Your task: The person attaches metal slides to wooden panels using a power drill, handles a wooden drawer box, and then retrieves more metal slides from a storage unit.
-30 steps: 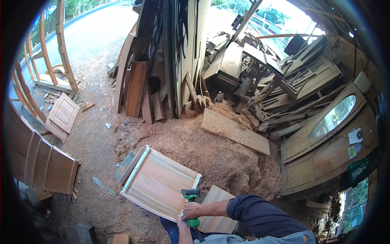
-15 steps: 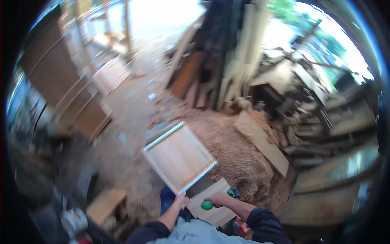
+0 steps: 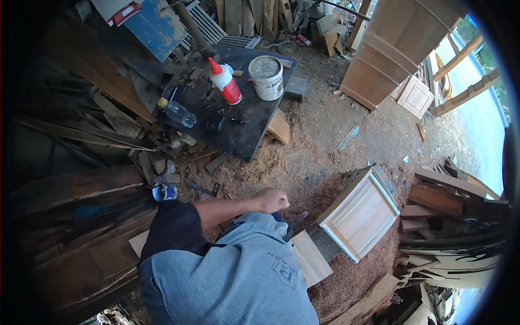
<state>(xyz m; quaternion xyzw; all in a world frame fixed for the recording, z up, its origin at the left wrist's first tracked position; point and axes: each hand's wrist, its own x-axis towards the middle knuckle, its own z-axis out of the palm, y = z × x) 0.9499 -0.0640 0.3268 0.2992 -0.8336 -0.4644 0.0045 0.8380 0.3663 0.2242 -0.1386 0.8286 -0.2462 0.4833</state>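
Note:
My left hand is closed in a fist in front of my grey shirt, its forearm reaching in from the left. Whether anything small is inside the fingers is hidden. My right hand is not in sight. To the right of the left hand, and apart from it, rests a pale wooden drawer-like piece with light strips along two edges. A flat light board lies between that piece and my body, partly covered by my shirt.
Left of centre, a dark table holds a red-capped white glue bottle, a white bucket and a clear plastic bottle. A tall wooden panel stands beyond. Wood scraps and shavings cover the floor.
The view has swung left, bringing the table into sight. My left hand has left the drawer-like piece's corner and closed. My right hand, earlier on a green-knobbed tool, is out of view.

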